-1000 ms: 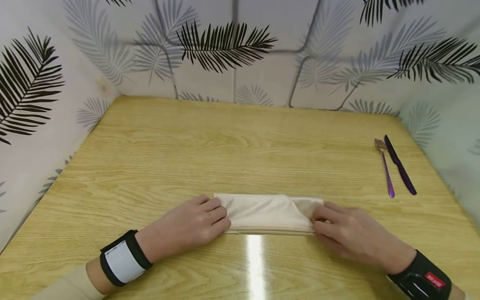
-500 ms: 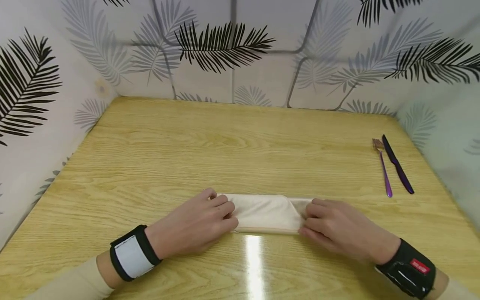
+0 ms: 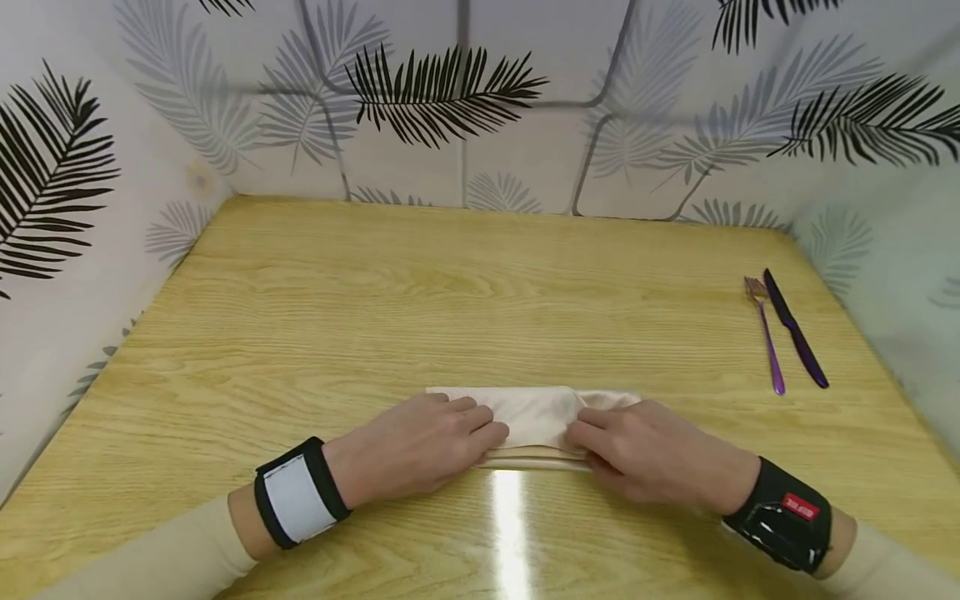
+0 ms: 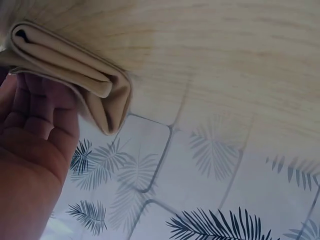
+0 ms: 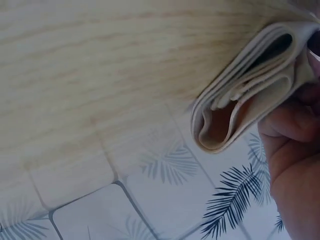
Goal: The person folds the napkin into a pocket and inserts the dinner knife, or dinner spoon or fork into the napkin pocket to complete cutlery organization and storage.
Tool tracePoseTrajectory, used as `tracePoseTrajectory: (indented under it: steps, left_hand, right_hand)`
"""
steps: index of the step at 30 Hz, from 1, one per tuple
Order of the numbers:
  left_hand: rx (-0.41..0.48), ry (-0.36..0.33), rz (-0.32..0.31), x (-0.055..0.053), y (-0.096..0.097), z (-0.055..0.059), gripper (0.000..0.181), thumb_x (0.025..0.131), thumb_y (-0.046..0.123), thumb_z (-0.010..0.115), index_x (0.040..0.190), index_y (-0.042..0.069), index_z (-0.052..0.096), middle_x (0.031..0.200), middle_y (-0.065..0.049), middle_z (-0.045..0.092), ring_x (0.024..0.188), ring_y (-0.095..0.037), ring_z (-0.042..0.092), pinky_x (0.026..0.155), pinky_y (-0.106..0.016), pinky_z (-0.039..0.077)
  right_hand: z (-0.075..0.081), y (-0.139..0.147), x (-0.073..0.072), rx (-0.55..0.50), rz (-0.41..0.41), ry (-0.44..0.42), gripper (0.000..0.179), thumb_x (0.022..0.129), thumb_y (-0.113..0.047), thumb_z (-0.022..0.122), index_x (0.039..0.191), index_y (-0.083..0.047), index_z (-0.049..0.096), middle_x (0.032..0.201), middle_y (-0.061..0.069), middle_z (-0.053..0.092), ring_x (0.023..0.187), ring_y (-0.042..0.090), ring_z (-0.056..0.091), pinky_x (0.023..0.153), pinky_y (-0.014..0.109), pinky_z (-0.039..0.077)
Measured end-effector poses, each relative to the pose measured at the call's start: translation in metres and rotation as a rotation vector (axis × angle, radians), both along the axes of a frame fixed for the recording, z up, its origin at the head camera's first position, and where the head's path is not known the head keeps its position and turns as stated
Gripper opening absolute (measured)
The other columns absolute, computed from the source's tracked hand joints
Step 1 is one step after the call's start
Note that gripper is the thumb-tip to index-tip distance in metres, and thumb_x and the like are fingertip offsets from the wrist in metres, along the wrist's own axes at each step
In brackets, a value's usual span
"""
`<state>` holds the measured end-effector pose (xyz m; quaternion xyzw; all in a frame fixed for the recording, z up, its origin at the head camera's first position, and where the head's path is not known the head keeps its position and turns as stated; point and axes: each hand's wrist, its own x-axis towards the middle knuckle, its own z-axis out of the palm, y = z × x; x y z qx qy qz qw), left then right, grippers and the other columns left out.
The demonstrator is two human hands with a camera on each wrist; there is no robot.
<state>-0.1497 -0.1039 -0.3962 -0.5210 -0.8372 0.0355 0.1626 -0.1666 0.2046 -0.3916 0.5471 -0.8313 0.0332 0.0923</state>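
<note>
A cream cloth [image 3: 534, 412], folded into a long narrow strip, lies on the table in front of me. My left hand [image 3: 431, 446] pinches the upper layer at the near edge, left of the middle. Right of the middle, my right hand [image 3: 648, 454] pinches the same layer, which is raised a little off the layers beneath. The left wrist view shows the folded end of the cloth [image 4: 70, 57] above curled fingers [image 4: 37, 107]. In the right wrist view, several stacked layers of the cloth [image 5: 250, 82] loop loosely beside the right hand [image 5: 295, 145].
A purple fork [image 3: 769, 342] and a dark purple knife [image 3: 798, 332] lie side by side at the right of the wooden table [image 3: 420, 292]. Leaf-patterned fabric [image 3: 465, 158] hangs along the back and both sides.
Both hands have moved inward along the cloth, from its two ends toward the middle. The top layer's near edge is now lifted, showing the layers below. Fork and knife have stayed put.
</note>
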Motion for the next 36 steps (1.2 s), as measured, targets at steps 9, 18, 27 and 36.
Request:
tracePoseTrajectory:
  steps: [9,18,27,36]
  left_hand:
    - [-0.028,0.021,-0.011,0.001,-0.005,0.008,0.014,0.103,0.016,0.055,0.09,0.017,0.059,0.079,0.006,0.05,0.068,-0.01,0.046,0.055,-0.022,0.037]
    - [-0.002,0.02,-0.028,0.0,-0.01,0.005,0.011,0.101,0.017,0.06,0.09,0.016,0.058,0.078,0.006,0.052,0.07,-0.009,0.052,0.059,-0.024,0.044]
    - [0.015,-0.035,-0.024,-0.001,-0.013,0.004,0.018,0.101,0.034,0.062,0.093,0.018,0.06,0.081,0.006,0.056,0.072,-0.011,0.053,0.062,-0.026,0.047]
    - [0.062,-0.046,-0.062,-0.002,-0.02,0.002,0.009,0.1,0.027,0.064,0.098,0.019,0.061,0.082,0.007,0.059,0.075,-0.011,0.055,0.068,-0.027,0.051]
  right_hand:
    - [-0.001,0.003,0.002,-0.022,0.031,0.072,0.022,0.084,-0.021,0.078,0.088,-0.021,0.056,0.075,-0.013,0.045,0.06,-0.003,0.035,0.049,0.014,0.026]
    - [-0.001,0.003,0.009,-0.036,0.13,0.301,0.032,0.109,-0.022,0.035,0.087,-0.014,0.058,0.074,-0.006,0.048,0.055,0.005,0.039,0.045,0.022,0.03]
    - [0.0,0.011,0.007,-0.1,0.06,0.237,0.033,0.11,-0.022,0.032,0.094,-0.014,0.059,0.077,-0.008,0.051,0.063,0.006,0.048,0.053,0.021,0.042]
    - [-0.002,0.024,0.013,-0.004,0.079,0.266,0.037,0.113,-0.021,0.025,0.105,-0.013,0.06,0.088,-0.006,0.057,0.073,0.008,0.049,0.054,0.025,0.045]
